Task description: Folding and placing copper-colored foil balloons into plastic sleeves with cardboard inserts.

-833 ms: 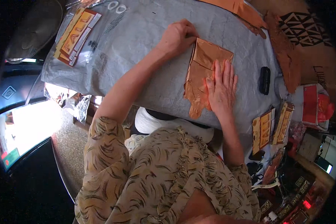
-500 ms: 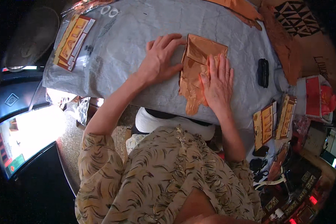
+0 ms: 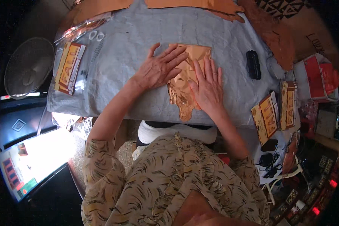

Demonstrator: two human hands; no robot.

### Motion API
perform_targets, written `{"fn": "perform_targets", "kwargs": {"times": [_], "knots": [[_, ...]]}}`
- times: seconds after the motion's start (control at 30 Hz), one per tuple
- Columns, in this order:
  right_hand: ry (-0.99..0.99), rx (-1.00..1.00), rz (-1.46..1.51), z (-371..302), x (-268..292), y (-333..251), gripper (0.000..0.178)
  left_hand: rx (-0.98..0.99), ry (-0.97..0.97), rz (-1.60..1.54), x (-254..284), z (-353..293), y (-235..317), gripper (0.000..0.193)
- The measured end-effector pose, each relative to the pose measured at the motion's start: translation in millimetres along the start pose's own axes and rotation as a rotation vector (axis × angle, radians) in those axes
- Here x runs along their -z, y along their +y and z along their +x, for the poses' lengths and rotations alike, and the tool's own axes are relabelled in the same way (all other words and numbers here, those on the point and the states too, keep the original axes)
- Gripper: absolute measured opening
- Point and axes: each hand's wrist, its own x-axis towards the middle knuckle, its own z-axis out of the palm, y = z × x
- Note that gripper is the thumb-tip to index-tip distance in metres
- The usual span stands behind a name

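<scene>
In front of me lies a shiny copper-coloured foil sheet (image 3: 184,86), creased flat over a rectangular shape. Its far edge is straight, while the near end is crumpled into a ragged tail. My left hand (image 3: 160,67) rests with spread fingers at its left side, fingertips reaching onto the foil. Against its right side my right hand (image 3: 208,87) lies flat, fingers stretched out and pointing away from me. What is beneath the foil is hidden.
A grey sheet (image 3: 120,56) covers the table. Printed cards lie at left (image 3: 69,67) and right (image 3: 266,117). Two white rings (image 3: 96,36), a black case (image 3: 253,64) and copper-coloured sheets (image 3: 192,3) surround the work. A fan (image 3: 29,67) stands left.
My left hand has come from beside the foil onto its upper left part. My right hand stays on the right side. The whole view has shifted slightly.
</scene>
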Motion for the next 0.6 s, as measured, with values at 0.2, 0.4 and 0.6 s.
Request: {"fn": "perform_targets", "kwargs": {"times": [0.2,0.4,0.6], "knots": [[0.001,0.0,0.093,8.3,14.0,33.9,0.06,-0.004,-0.001,-0.014,1.8,0.5,-0.8,0.056],[0.026,0.05,0.102,46.0,18.0,76.5,0.05,0.001,-0.032,-0.016,4.2,6.8,-0.4,0.056],[-0.017,0.131,0.095,53.5,17.3,92.6,0.048,0.006,-0.107,-0.023,7.8,11.1,1.3,0.057]]}}
